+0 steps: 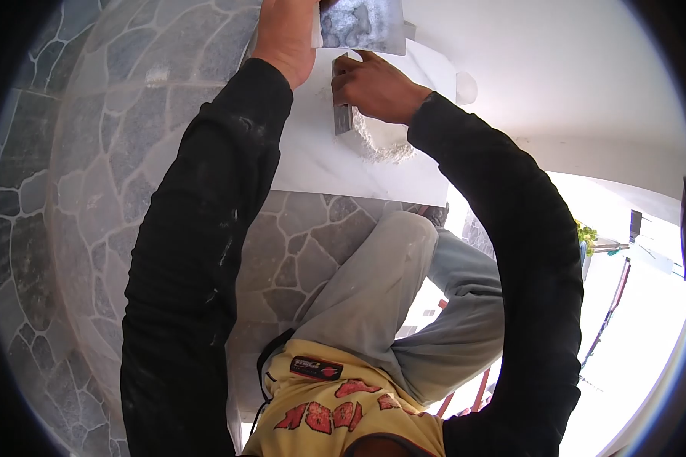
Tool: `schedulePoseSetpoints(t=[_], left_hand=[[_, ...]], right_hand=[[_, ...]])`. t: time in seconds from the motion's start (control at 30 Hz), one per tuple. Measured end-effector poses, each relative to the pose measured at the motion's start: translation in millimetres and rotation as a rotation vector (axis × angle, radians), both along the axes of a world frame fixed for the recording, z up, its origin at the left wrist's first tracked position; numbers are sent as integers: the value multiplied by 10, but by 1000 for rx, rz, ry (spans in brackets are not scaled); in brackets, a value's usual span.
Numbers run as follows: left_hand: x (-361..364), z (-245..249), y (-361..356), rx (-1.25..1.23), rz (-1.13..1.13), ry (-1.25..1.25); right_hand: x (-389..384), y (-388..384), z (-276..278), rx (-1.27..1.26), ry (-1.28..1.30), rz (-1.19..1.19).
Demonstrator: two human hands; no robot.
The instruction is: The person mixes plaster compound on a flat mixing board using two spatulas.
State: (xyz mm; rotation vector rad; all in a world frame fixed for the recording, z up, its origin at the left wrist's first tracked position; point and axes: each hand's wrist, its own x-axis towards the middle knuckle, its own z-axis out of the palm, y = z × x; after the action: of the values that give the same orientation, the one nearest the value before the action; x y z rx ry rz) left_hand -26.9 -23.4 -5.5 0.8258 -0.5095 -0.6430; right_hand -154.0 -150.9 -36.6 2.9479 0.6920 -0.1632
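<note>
At the top of the view my left hand (286, 38) is closed on a flat metal plate (363, 27) with grey and whitish smears, partly cut off by the frame's edge. My right hand (377, 85) has its fingers bent round a narrow grey metal tool (343, 114), just below the plate. This tool stands over a white marbled slab (324, 164). Beside its lower end, under my right wrist, lies a heap of white powdery material (385, 143) on the slab.
Grey irregular stone paving (141, 107) spreads left of and below the slab. A white wall (572, 84) rises at the upper right. My bent legs (381, 266) are close to the slab's near edge. Bright open ground with a green plant (587, 234) shows at the right.
</note>
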Motion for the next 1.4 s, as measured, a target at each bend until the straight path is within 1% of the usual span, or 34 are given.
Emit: schedulePoseSetpoints(t=[0.03,0.1,0.13,0.3,0.37,0.47,0.53,0.63,0.73,0.83,0.93,1.0,1.07,1.1,1.13,1.2,1.23,1.27,1.33,1.37,1.4], left_hand=[[-3,13,-5,3,2,2],[-23,33,-23,-50,-31,92],[-27,38,-18,-48,-32,93],[2,-12,-43,-52,-22,70],[6,-19,-55,-54,-28,78],[10,-6,-51,-60,-39,97],[1,-11,-43,-63,-38,109],[-10,-3,-50,-53,-38,92],[-29,19,-64,-22,-21,94],[-26,17,-69,-80,-58,165],[20,-42,-57,-54,-38,126],[50,-72,-38,-29,-58,49],[47,-72,-41,-23,-41,39],[32,-39,-44,-16,-28,27],[10,-7,-51,-19,-31,27],[-40,45,-64,-70,-24,137],[-41,41,-67,-72,-25,137],[-37,34,-62,-73,-28,123],[-24,5,-61,-74,-31,110],[-13,-8,-65,-60,-39,117],[2,-27,-67,-45,-46,123]], right_hand=[[-29,-57,25,-7,23,-23],[-89,-142,97,17,20,-55],[-103,-161,127,39,14,-91],[-108,-6,152,77,-6,-128],[-101,84,97,49,2,-78],[-168,14,41,35,-31,-23],[-261,-126,65,11,8,-118],[-328,-253,117,3,-26,-137],[-388,-157,132,46,-127,-110],[-373,84,82,47,-87,-15],[-447,107,-8,6,-64,23],[-516,-23,35,18,-60,27],[-592,-149,85,-52,-119,-34],[-626,-170,183,-40,-108,-89],[-666,-193,237,-43,-108,-92],[-759,-232,319,-3,-180,-257],[-816,-231,357,-16,-194,-311],[-876,-209,379,-17,-193,-311],[-997,-153,420,223,-133,-562],[-1075,-141,392,296,-183,-574],[-1132,-79,415,296,-182,-572]])
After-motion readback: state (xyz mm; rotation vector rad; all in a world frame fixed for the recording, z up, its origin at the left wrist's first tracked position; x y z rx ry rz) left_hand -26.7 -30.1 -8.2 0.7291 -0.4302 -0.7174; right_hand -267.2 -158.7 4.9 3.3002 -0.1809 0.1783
